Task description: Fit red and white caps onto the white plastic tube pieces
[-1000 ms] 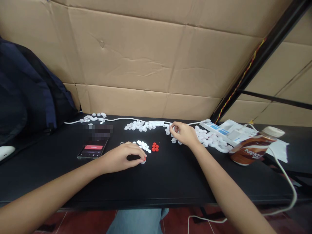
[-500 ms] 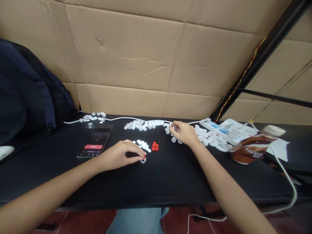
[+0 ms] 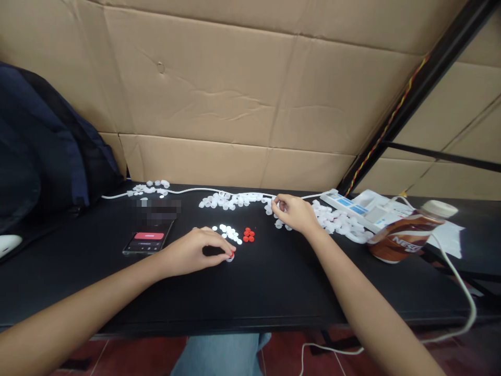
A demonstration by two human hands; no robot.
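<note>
Carefully counting from where I stand, I find five red caps (image 3: 251,238) in one small group on the black table (image 3: 274,292). One more red piece (image 3: 232,254) is pinched between thumb and forefinger of the left hand (image 3: 198,250), directly at one whitish ring (image 3: 230,259) on the table. Just beside these fingers lie white discs (image 3: 231,233), about a dozen; the exact number I cannot give, because they overlap and the left hand may cover some.

Translucent rings make three groups: a small one (image 3: 151,189) near the backpack (image 3: 50,141), a middle one (image 3: 225,201), and a large heap (image 3: 338,220) at the right; they lie too densely for counting. The right hand (image 3: 297,213) reaches over rings between the last two groups, its fingers bent; whether it grasps one, I cannot tell.

One phone (image 3: 148,241) lies left of the discs, its upper part blurred into squares. One brown bottle (image 3: 405,235) leans at the right, near one white-and-blue box (image 3: 350,204). The backpack and one white object (image 3: 10,243) are cut by the left edge.
</note>
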